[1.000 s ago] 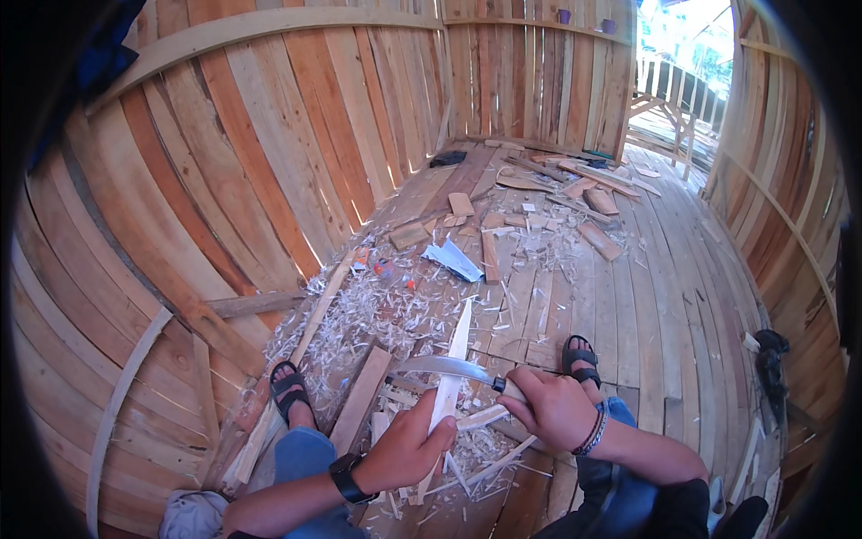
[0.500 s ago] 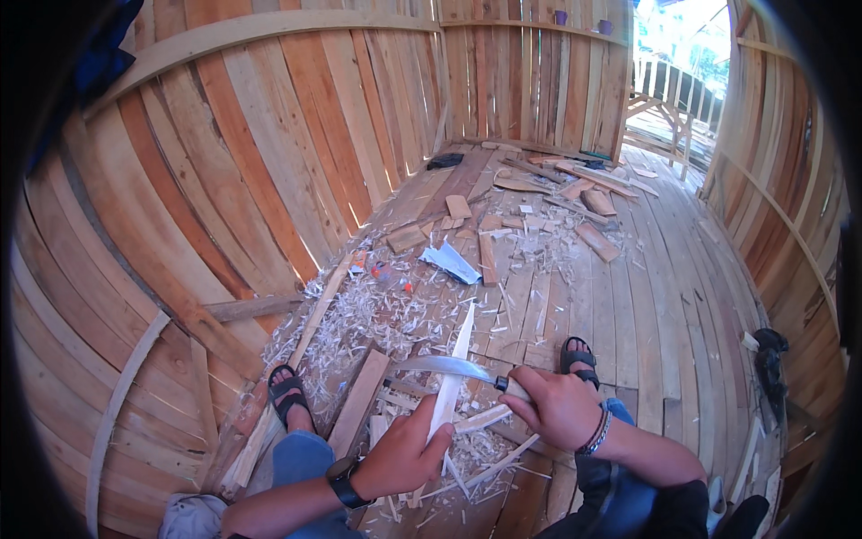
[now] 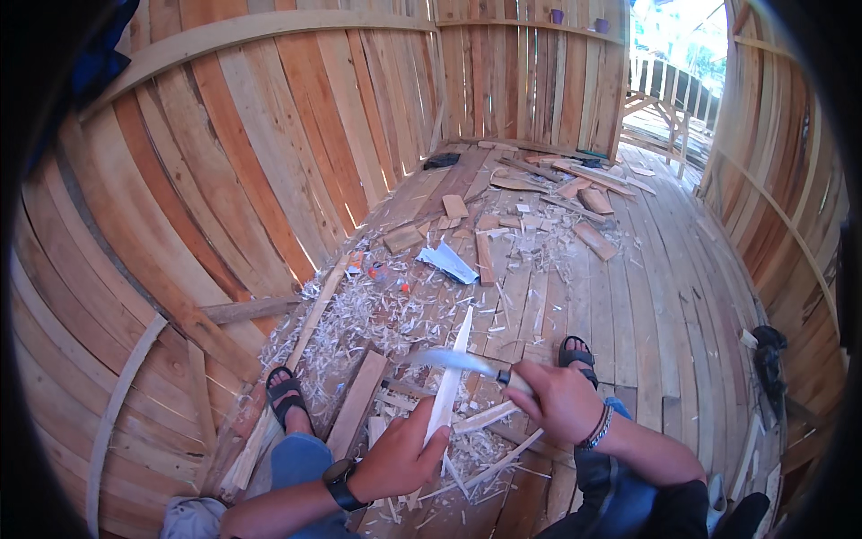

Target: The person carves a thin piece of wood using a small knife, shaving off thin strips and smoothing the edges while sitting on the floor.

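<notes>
My left hand (image 3: pixel 400 456), with a dark watch on the wrist, is closed round the lower part of a pale wooden stick (image 3: pixel 447 395). The stick slants up and away from me and narrows to a point at its far end. My right hand (image 3: pixel 561 404) grips the handle of a knife (image 3: pixel 455 360), its slightly curved blade pointing left. The blade lies across the stick above my left hand and is a little blurred. Several offcuts and wood shavings (image 3: pixel 485 449) lie on the floor beneath my hands.
Sandalled feet (image 3: pixel 287 398) stand on either side of the work. A thick plank (image 3: pixel 357 404) lies beside the left leg. Curled shavings (image 3: pixel 346 314) cover the floorboards at left. Farther off are a bent pale sheet (image 3: pixel 449 262) and scattered boards (image 3: pixel 575 193). Plank walls (image 3: pixel 260 135) flank a bright doorway.
The knife blade has shifted slightly right and toward the stick's tip, with my right hand moving a little the same way. My left hand keeps its hold, almost unmoved.
</notes>
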`<act>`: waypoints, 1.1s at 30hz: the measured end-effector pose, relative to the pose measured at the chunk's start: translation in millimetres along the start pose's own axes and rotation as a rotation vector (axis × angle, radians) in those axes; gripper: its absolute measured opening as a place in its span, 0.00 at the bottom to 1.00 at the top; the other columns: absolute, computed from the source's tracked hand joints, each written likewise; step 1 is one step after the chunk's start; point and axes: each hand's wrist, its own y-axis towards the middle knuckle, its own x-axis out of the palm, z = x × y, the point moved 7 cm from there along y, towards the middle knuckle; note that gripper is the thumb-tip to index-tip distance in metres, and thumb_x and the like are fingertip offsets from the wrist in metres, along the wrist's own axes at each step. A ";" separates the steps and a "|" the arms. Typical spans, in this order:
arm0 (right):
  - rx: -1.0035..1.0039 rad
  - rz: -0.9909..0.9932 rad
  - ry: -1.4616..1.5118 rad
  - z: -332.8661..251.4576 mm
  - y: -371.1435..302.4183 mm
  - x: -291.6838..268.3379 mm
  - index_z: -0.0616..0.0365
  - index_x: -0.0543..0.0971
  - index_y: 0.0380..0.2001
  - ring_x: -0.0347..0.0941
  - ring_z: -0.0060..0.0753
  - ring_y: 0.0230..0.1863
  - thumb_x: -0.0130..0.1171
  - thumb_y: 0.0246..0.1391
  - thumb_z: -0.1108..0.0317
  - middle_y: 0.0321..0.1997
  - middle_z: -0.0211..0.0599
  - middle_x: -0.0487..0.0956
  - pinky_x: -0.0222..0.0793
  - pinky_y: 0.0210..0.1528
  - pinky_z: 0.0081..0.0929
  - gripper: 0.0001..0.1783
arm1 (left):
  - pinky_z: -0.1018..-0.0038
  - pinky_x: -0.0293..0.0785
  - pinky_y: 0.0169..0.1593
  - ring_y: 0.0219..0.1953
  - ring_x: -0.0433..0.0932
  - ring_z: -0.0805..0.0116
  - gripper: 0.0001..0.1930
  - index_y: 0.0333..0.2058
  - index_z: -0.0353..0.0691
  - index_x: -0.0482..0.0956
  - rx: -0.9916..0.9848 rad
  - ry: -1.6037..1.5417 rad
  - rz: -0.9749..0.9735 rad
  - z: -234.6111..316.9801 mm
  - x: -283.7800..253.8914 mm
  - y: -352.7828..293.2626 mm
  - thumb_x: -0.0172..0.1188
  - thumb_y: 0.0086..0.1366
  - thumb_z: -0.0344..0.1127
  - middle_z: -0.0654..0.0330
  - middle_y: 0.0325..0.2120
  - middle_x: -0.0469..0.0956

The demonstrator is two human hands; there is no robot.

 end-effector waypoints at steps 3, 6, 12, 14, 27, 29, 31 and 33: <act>0.007 0.045 -0.048 15.6 6.4 0.3 0.57 0.71 0.36 0.75 0.55 0.25 0.53 0.60 0.53 0.22 0.46 0.76 0.70 0.27 0.47 0.17 | 0.74 0.75 0.19 0.17 0.75 0.71 0.18 0.55 0.32 0.61 -0.004 -0.033 -0.013 -1.6 -0.4 0.4 0.46 0.69 0.31 0.60 0.21 0.72; -0.093 -0.014 -0.027 -13.4 -7.0 -0.3 0.57 0.69 0.35 0.75 0.55 0.24 0.52 0.61 0.53 0.22 0.48 0.76 0.71 0.25 0.47 0.17 | 0.74 0.75 0.20 0.17 0.75 0.71 0.17 0.54 0.32 0.62 0.024 -0.009 -0.009 -4.5 1.1 1.1 0.46 0.69 0.31 0.60 0.21 0.72; -0.053 0.003 -0.044 0.7 -3.5 0.0 0.57 0.70 0.35 0.76 0.56 0.25 0.52 0.61 0.52 0.22 0.49 0.77 0.71 0.26 0.47 0.17 | 0.75 0.75 0.20 0.16 0.74 0.73 0.17 0.54 0.32 0.62 0.000 -0.028 -0.033 -2.4 3.1 1.7 0.47 0.69 0.31 0.61 0.21 0.72; -0.102 0.017 -0.014 -9.5 -4.7 -1.3 0.57 0.69 0.35 0.75 0.56 0.24 0.52 0.61 0.53 0.21 0.48 0.76 0.71 0.26 0.47 0.17 | 0.75 0.75 0.20 0.16 0.74 0.73 0.17 0.54 0.32 0.62 -0.005 -0.026 -0.030 -1.7 2.9 0.3 0.47 0.69 0.32 0.61 0.21 0.72; 0.047 0.007 -0.004 18.6 -1.8 1.8 0.57 0.72 0.35 0.75 0.52 0.23 0.57 0.57 0.57 0.20 0.45 0.75 0.69 0.28 0.44 0.14 | 0.76 0.74 0.20 0.17 0.74 0.74 0.18 0.54 0.31 0.60 0.045 0.043 -0.034 -8.1 5.2 4.0 0.47 0.69 0.33 0.60 0.22 0.73; -0.007 0.008 -0.014 11.2 -1.9 -0.4 0.57 0.72 0.36 0.75 0.53 0.23 0.57 0.57 0.58 0.20 0.47 0.75 0.69 0.28 0.44 0.14 | 0.74 0.74 0.21 0.18 0.75 0.71 0.17 0.52 0.31 0.61 0.056 0.041 -0.027 -7.0 5.7 3.7 0.47 0.69 0.33 0.59 0.22 0.73; 0.095 0.113 0.006 45.9 5.4 0.1 0.58 0.70 0.33 0.75 0.54 0.23 0.55 0.59 0.56 0.21 0.47 0.77 0.70 0.27 0.46 0.15 | 0.71 0.71 0.24 0.21 0.78 0.67 0.14 0.49 0.32 0.63 -0.006 -0.039 -0.059 0.5 6.8 1.0 0.47 0.68 0.33 0.55 0.21 0.75; 0.205 0.138 0.062 64.6 9.3 -11.2 0.58 0.71 0.34 0.76 0.53 0.24 0.55 0.59 0.57 0.21 0.47 0.77 0.69 0.27 0.44 0.15 | 0.74 0.72 0.24 0.21 0.77 0.69 0.14 0.50 0.33 0.62 0.004 -0.193 -0.082 -0.8 8.2 1.1 0.46 0.69 0.32 0.57 0.23 0.74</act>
